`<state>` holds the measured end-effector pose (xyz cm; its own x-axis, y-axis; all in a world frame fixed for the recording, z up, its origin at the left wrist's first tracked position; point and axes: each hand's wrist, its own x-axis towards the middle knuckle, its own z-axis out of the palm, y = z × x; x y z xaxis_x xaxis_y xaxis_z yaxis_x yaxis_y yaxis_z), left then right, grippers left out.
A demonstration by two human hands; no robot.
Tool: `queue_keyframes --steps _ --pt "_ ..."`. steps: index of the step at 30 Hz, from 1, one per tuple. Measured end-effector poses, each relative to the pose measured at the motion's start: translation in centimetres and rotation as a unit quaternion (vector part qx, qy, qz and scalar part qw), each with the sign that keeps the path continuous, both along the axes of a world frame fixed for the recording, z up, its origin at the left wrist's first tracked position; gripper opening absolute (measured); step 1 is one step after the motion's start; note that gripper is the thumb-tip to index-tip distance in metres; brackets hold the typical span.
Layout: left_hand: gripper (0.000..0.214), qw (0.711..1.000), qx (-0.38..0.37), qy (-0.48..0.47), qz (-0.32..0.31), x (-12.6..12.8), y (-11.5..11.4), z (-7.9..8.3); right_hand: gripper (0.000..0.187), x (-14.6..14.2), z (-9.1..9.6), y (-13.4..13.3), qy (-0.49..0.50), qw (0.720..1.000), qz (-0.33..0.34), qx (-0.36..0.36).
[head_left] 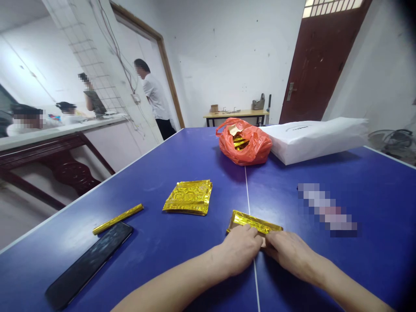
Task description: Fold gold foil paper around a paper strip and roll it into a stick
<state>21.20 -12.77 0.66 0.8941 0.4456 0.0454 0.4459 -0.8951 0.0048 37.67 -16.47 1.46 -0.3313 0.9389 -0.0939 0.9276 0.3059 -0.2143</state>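
A sheet of gold foil paper [256,220] lies on the blue table at the centre line, with its brownish underside partly showing. My left hand [242,247] presses on its near left part, fingers curled over the edge. Close beside it, my right hand [286,250] has its fingers bent around the near right edge. Both sets of fingertips are partly hidden by the hands. A stack of gold foil paper sheets [188,197] rests to the left. Farther left lies a gold foil roll [118,219], a thin tube.
A black phone [91,264] lies at the front left. Farther back are a red plastic bag [245,143] holding gold paper and a white bag [318,138]. A blurred object [328,210] is at the right. Several people are beyond the table at the left.
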Motion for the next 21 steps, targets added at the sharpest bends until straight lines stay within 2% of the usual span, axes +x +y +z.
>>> queue_keyframes --steps 5,11,21 --pt "0.016 0.999 -0.029 0.012 0.023 -0.5 0.4 0.5 0.020 0.5 0.5 0.0 -0.039 0.999 -0.009 -0.025" --pt "0.016 0.998 -0.050 0.024 0.021 -0.8 0.6 1.1 0.020 1.4 0.7 0.1 -0.040 0.998 0.002 -0.048" --pt "0.021 0.992 -0.085 0.069 0.063 -1.7 1.5 2.7 0.023 1.8 1.1 0.0 -0.061 0.996 0.009 -0.062"
